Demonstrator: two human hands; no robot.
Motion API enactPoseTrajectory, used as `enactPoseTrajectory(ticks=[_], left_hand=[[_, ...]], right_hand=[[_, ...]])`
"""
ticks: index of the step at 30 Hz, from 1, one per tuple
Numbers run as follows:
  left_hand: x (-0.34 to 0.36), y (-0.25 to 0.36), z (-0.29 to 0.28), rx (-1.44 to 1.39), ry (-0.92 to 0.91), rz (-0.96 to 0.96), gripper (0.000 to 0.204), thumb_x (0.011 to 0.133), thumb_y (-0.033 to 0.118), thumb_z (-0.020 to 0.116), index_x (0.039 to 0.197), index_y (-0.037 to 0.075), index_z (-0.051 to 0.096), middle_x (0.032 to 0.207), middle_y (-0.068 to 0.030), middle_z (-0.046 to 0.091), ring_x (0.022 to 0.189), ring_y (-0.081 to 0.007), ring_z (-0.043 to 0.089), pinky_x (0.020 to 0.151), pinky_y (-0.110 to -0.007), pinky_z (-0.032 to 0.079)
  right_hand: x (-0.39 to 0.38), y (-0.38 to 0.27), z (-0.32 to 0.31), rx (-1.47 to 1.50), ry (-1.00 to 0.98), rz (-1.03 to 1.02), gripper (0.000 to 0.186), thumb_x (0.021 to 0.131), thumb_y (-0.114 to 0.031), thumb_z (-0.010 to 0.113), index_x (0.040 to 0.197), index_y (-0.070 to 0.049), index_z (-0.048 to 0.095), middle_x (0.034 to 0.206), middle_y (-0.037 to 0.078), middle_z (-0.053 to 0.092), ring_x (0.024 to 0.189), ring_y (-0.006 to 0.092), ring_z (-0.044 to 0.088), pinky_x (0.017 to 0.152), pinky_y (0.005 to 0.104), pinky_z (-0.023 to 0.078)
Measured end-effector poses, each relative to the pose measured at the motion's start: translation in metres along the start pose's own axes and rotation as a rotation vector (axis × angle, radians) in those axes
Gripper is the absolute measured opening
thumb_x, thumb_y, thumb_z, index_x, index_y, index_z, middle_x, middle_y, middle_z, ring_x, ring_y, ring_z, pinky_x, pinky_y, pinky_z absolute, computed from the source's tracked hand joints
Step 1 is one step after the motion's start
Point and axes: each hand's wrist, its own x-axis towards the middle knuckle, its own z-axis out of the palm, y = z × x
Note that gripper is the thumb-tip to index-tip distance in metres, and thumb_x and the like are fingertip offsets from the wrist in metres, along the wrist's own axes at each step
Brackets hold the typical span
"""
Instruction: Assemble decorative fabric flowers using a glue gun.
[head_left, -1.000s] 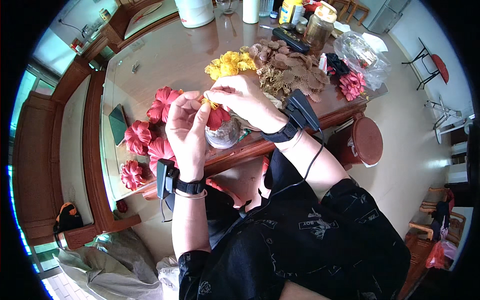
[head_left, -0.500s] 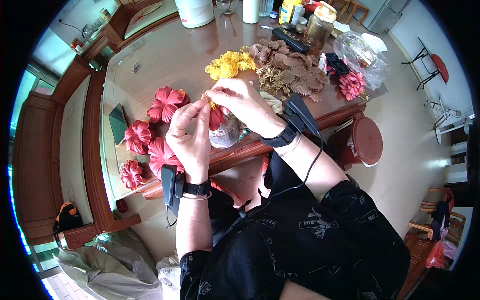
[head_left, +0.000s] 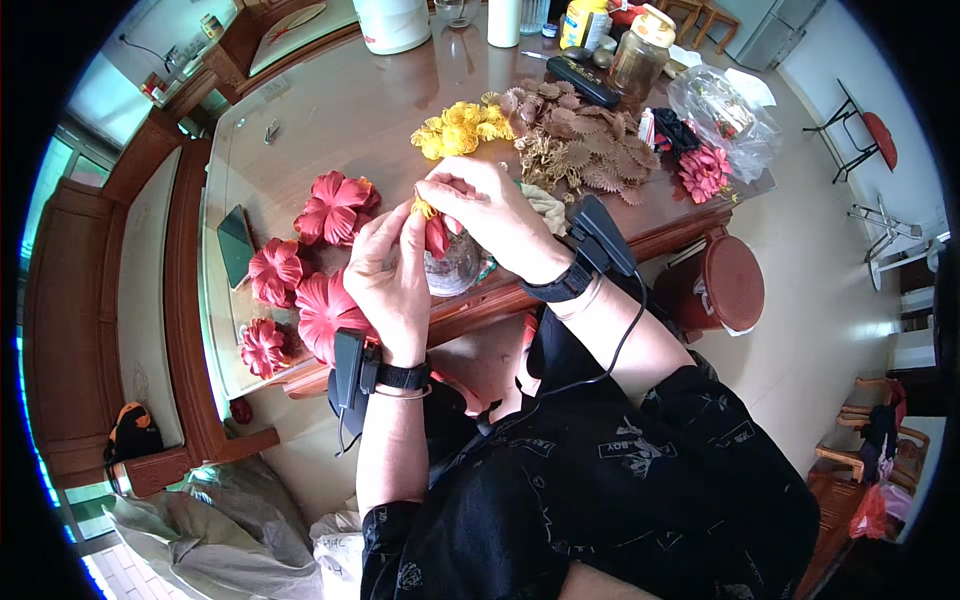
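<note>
Near the table's front edge, my left hand (head_left: 392,285) and my right hand (head_left: 488,205) meet with fingertips pinched together. Between them is a small artificial flower, with a red petal (head_left: 437,240) hanging down and a yellow centre (head_left: 424,208) at its top. My fingers cover part of it. Just below sits a round greyish object (head_left: 455,270), partly hidden; its kind is unclear. Several finished-looking red fabric flowers (head_left: 336,208) lie left of my left hand. Beyond my hands are yellow frilled flower centres (head_left: 458,130) and a heap of brown toothed discs (head_left: 590,140).
A phone (head_left: 236,247) lies at the table's left edge. Toward the back stand a white bucket (head_left: 393,25), a yellow bottle (head_left: 583,24) and a lidded jar (head_left: 640,55). At right are a pink flower (head_left: 705,173), a plastic bag (head_left: 730,115) and a lidded red bin (head_left: 730,280).
My left hand has shifted slightly right and down, its fingers closer to my right hand. More of the yellow centre shows between the fingertips.
</note>
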Motion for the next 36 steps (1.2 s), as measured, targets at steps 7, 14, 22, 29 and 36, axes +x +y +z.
enactPoseTrajectory(ticks=[7, 14, 22, 29, 36], left_hand=[[-0.001, -0.001, -0.006, 0.064, -0.02, -0.009, 0.014, 0.084, 0.002, 0.069, 0.098, 0.0, 0.07, 0.091, -0.0091, 0.067, 0.085, -0.0149, 0.062, 0.083, -0.028, 0.048], [0.005, 0.006, -0.005, 0.097, -0.026, 0.173, 0.02, 0.082, 0.001, 0.069, 0.102, 0.003, 0.069, 0.094, -0.0077, 0.068, 0.09, -0.0159, 0.062, 0.085, -0.029, 0.047], [0.005, 0.003, -0.006, 0.075, -0.038, 0.105, 0.018, 0.08, 0.003, 0.072, 0.098, 0.003, 0.069, 0.093, -0.0069, 0.068, 0.089, -0.0159, 0.062, 0.088, -0.031, 0.046], [0.005, 0.001, -0.005, 0.074, -0.037, 0.054, 0.016, 0.08, 0.003, 0.072, 0.096, 0.002, 0.07, 0.09, -0.0075, 0.069, 0.086, -0.0158, 0.063, 0.086, -0.03, 0.047], [0.004, -0.003, -0.011, 0.109, -0.071, 0.078, 0.017, 0.081, 0.004, 0.072, 0.098, 0.001, 0.07, 0.091, -0.008, 0.068, 0.085, -0.0153, 0.063, 0.085, -0.029, 0.047]], right_hand=[[-0.002, 0.001, 0.003, 0.125, -0.02, -0.041, 0.008, 0.091, -0.009, 0.062, 0.093, -0.002, 0.062, 0.074, -0.002, 0.059, 0.064, 0.002, 0.052, 0.058, 0.0183, 0.043], [-0.001, -0.001, 0.0, 0.023, -0.016, -0.049, 0.007, 0.091, -0.008, 0.061, 0.094, -0.002, 0.062, 0.073, -0.002, 0.059, 0.063, 0.0022, 0.052, 0.058, 0.0183, 0.044], [-0.006, 0.0, -0.007, -0.082, -0.006, -0.18, 0.007, 0.09, -0.008, 0.062, 0.092, -0.002, 0.063, 0.078, 0.001, 0.06, 0.064, 0.0051, 0.055, 0.059, 0.0205, 0.046], [-0.007, -0.003, -0.011, -0.433, 0.088, -0.494, 0.005, 0.085, -0.008, 0.064, 0.088, -0.004, 0.065, 0.078, 0.008, 0.06, 0.065, 0.0187, 0.061, 0.059, 0.0289, 0.048], [-0.006, -0.011, -0.014, -0.542, 0.018, -0.483, 0.008, 0.083, -0.011, 0.064, 0.089, -0.005, 0.064, 0.078, 0.009, 0.06, 0.069, 0.023, 0.062, 0.061, 0.0329, 0.049]])
